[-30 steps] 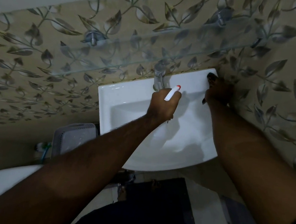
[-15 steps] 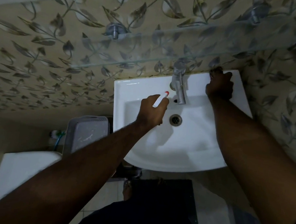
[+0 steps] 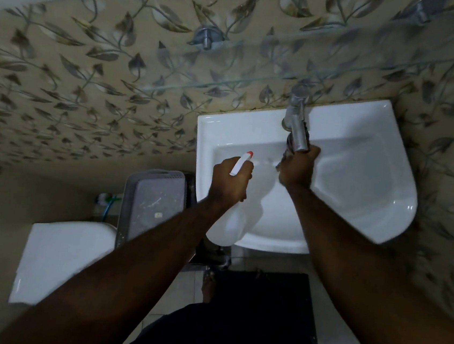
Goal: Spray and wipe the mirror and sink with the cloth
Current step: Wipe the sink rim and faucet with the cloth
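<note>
A white wall-mounted sink [image 3: 360, 169] hangs below a metal tap [image 3: 296, 126]. My left hand [image 3: 229, 182] grips a white spray bottle [image 3: 228, 225] with a red-tipped nozzle [image 3: 245, 159], held over the basin's left side. My right hand [image 3: 297, 169] is inside the basin just under the tap spout, closed on a dark cloth [image 3: 284, 161] of which only a scrap shows. The drain is hidden behind my right hand. The mirror is not in view.
A glass shelf [image 3: 258, 71] on metal brackets runs along the leaf-patterned tile wall above the sink. A grey bin [image 3: 152, 206] stands left of the basin, a white toilet tank [image 3: 62, 261] further left. A dark mat [image 3: 261, 310] lies on the floor below.
My right hand has left the sink's back rim by the wall and come down into the basin under the tap. The view has shifted left, and the left hand with the bottle has dropped lower.
</note>
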